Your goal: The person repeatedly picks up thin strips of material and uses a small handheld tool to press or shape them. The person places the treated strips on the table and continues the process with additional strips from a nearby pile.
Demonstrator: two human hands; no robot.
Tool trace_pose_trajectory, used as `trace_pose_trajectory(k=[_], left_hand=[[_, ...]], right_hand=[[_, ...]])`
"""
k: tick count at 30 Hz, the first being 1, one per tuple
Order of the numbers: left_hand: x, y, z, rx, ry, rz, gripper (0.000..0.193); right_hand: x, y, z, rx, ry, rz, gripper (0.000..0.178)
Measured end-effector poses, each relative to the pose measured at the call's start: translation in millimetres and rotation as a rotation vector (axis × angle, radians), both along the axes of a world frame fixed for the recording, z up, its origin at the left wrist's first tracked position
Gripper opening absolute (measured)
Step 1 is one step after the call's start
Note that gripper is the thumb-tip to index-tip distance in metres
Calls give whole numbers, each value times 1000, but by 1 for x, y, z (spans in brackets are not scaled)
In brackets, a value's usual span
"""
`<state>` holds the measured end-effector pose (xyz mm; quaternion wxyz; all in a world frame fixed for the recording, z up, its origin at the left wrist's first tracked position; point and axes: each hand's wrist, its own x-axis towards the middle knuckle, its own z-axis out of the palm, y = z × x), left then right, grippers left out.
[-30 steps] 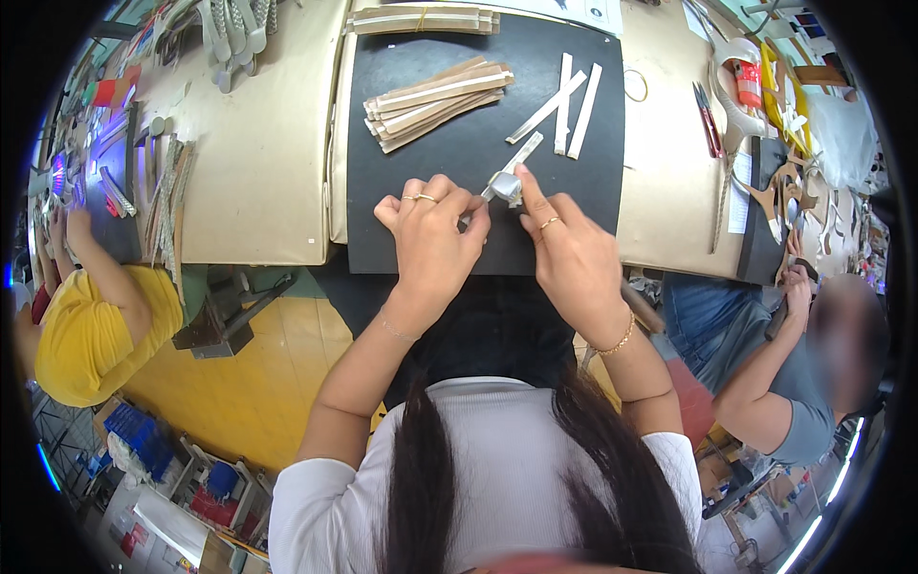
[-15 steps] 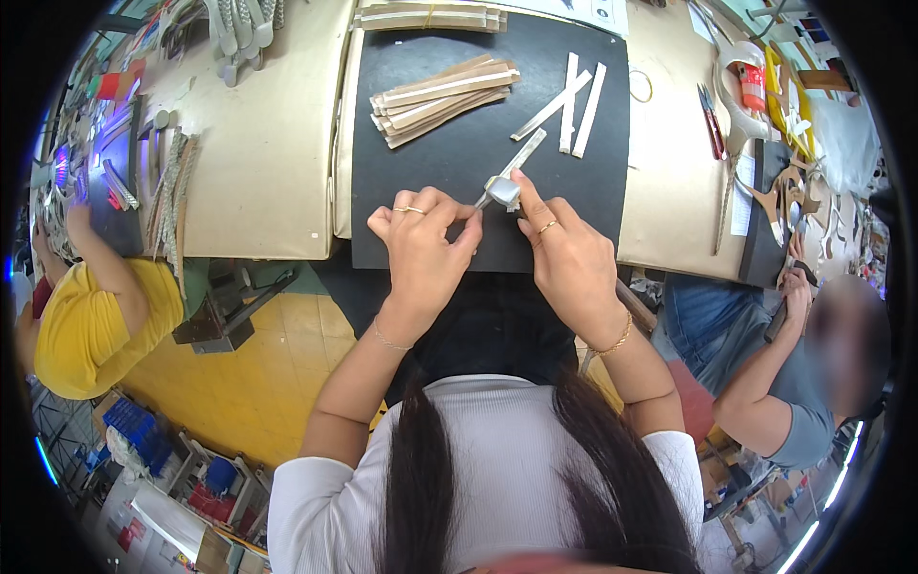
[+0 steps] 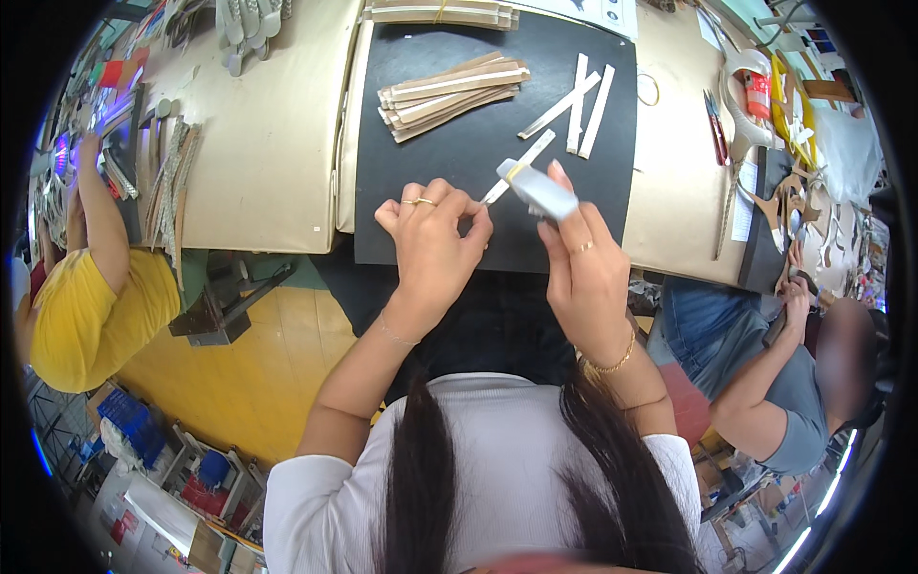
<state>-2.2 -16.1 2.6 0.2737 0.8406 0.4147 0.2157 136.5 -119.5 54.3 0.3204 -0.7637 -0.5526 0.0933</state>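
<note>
My left hand (image 3: 435, 230) is closed on the black board, its thumb and forefinger pinching the near end of a narrow whitish strip (image 3: 532, 153). The strip slants away to the upper right. My right hand (image 3: 585, 268) grips a smooth pale grey, blocky piece (image 3: 545, 191) with a yellow band at one end. That piece is blurred by motion, and its exact kind is unclear. It is tilted over the strip's right side, seemingly off the strip. Beyond the hands, three loose white strips (image 3: 597, 112) lie on the board, two of them crossing.
The black board (image 3: 382, 210) also bears a pile of brown strips with white bands (image 3: 449, 91) and a banded bundle (image 3: 440, 13) at its far edge. Red-handled scissors (image 3: 715, 129) lie to the right. People in yellow (image 3: 105, 306) and grey-blue (image 3: 755, 402) sit at either side.
My right hand has drawn the grey piece back to the right, away from the strip, and turned it. My left hand keeps its pinch almost unmoved. The view has shifted slightly.
</note>
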Motion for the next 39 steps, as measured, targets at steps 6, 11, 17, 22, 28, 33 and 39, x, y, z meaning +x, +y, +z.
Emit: trace_pose_trajectory(k=[6,11,17,22,28,33,39], left_hand=[[1,1,-1,40,10,-17,13],[-2,-1,-3,31,10,-19,10],[-10,-1,-1,69,-39,-43,11],[-10,-1,-3,65,-51,-48,11],[-16,1,-6,195,-28,-130,14],[-25,-3,-8,359,-14,-190,21],[-35,3,-7,479,67,-295,28]], right_hand=[[2,5,1,-204,-185,19,60],[-4,-3,0,-20,-42,80,59],[0,-2,-7,-258,-90,111,60],[1,-4,2,-45,-17,74,60],[-7,-3,-6,-210,-74,100,61],[-5,-6,-12,-209,-80,112,60],[-7,-5,-11,-227,-97,98,59]])
